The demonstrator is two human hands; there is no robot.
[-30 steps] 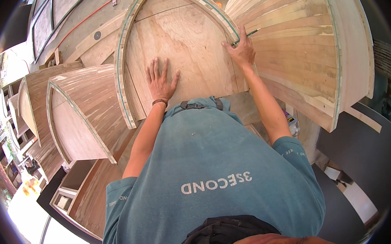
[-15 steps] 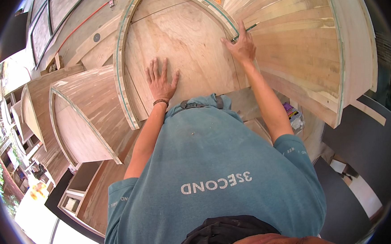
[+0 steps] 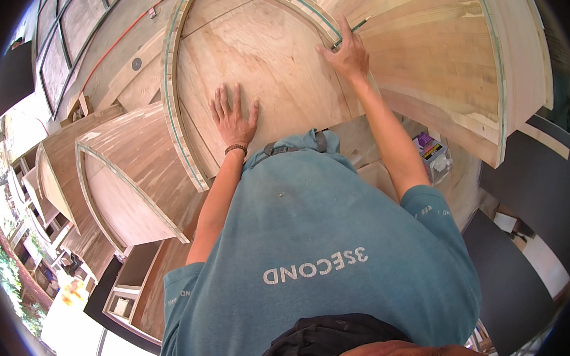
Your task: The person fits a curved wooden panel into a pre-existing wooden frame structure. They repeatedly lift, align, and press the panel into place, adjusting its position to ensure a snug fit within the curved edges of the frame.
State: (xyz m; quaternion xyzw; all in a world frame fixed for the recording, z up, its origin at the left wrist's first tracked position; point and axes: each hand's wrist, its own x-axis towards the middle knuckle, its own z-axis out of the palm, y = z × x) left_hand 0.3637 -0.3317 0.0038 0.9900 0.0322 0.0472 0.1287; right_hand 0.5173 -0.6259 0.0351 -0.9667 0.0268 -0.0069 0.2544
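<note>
My left hand (image 3: 233,119) lies flat with fingers spread on the pale plywood face of an arched wooden piece (image 3: 265,68). A dark bracelet (image 3: 236,148) circles that wrist. My right hand (image 3: 348,58) is at the right side of the arch, closed around a slim dark green pencil (image 3: 360,25). One end of the pencil sticks out beyond the fingers to the upper right; the other lies near the curved rim (image 3: 318,19). A blue-green line runs along this rim. The exact finger grip is partly hidden.
A large planked curved wooden piece (image 3: 427,52) stands close at my right. Similar arched pieces (image 3: 119,194) stand at the left. A clear container with a purple label (image 3: 431,155) is by my right forearm. Dark panels (image 3: 512,262) lie at the lower right. A red cord (image 3: 117,46) crosses the back left.
The whole view has shifted slightly. My left hand remains flat on the plywood, and my right hand still holds the pencil at the rim, appearing a little higher in the picture.
</note>
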